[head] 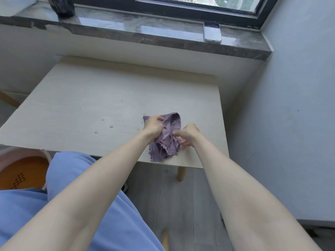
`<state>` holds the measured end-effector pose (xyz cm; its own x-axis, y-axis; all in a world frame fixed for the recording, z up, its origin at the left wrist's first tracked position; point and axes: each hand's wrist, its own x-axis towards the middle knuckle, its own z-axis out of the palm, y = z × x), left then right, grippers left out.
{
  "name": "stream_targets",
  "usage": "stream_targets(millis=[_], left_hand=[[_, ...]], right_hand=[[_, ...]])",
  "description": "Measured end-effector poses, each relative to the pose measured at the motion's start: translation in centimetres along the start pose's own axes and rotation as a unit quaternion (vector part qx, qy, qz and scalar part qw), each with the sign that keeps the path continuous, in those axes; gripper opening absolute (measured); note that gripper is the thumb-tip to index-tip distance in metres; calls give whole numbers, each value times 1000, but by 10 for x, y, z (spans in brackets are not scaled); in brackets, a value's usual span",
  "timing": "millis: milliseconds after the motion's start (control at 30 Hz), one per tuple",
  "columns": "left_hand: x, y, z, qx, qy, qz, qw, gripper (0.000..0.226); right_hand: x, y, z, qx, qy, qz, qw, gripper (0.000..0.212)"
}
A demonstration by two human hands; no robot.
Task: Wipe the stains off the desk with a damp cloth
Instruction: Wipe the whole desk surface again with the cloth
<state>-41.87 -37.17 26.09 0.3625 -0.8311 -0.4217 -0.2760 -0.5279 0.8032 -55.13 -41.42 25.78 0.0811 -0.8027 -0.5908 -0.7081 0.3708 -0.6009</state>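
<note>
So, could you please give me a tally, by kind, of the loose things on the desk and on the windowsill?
Cloth: 1, purple, gripped by the left hand and right hand
Phone: 1, on the windowsill
Dark container: 1, on the windowsill
White object: 1, cut off at the windowsill's left end
Total: 4

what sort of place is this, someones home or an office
Probably a room in a flat rather than an office: a small pale desk stands below a window with a stone sill, and a phone lies on that sill.
</note>
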Motion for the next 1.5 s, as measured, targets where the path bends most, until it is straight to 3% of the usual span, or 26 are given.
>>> stream_targets(millis=[67, 133, 200, 267, 367, 533, 700, 800, 900, 1000, 1067, 1200, 1267, 1367, 1500], left_hand=[[1, -3, -5, 24, -3, -4, 1000, 35], [-2, -6, -10, 35, -66, -6, 997, 43], [-5, -8, -13, 38, -110, -6, 993, 56], [-4, -9, -14, 49, -106, -1, 993, 59], [-1, -7, -9, 46, -95, -5, 994, 55], [-2, 6, -2, 102, -72, 11, 992, 32], [2, 23, -12, 147, -32, 20, 988, 28], [-6, 32, -5, 106, -106, 23, 989, 22], [-16, 31, 10, 74, -173, 34, 982, 4], [-13, 21, 14, 59, -116, 24, 991, 17], [-8, 14, 8, 78, -64, 24, 995, 20], [-1, 14, -6, 209, -50, 138, 967, 60], [-5, 23, -4, 160, -88, 179, 967, 57], [-20, 34, 3, 8, -165, 91, 982, 44], [-20, 31, -6, -130, -121, 5, 984, 58]], right_hand=[[3, 3, 10, -17, 6, -3, 1000, 36], [4, 1, 15, -63, 25, 1, 998, 46], [8, -1, 12, -79, 34, 14, 996, 43], [8, -4, 2, -21, 14, 26, 999, 33], [2, -4, -2, 28, -29, 39, 998, 34], [4, 6, 12, -47, -29, 29, 998, 29], [-1, 16, -18, -147, -7, 74, 986, 23], [1, 16, -21, -175, -36, 93, 979, 28], [0, 14, -16, -145, -35, 92, 984, 33], [-2, 18, -11, -56, 13, 62, 996, 22], [-2, 17, -12, 35, 17, 15, 999, 27], [-11, 3, -20, 178, -7, -66, 982, 32], [-15, -5, -21, 184, -12, -81, 979, 33], [-22, -11, -21, 175, -46, -88, 980, 25], [-28, -11, -28, 188, -56, -90, 976, 30]])
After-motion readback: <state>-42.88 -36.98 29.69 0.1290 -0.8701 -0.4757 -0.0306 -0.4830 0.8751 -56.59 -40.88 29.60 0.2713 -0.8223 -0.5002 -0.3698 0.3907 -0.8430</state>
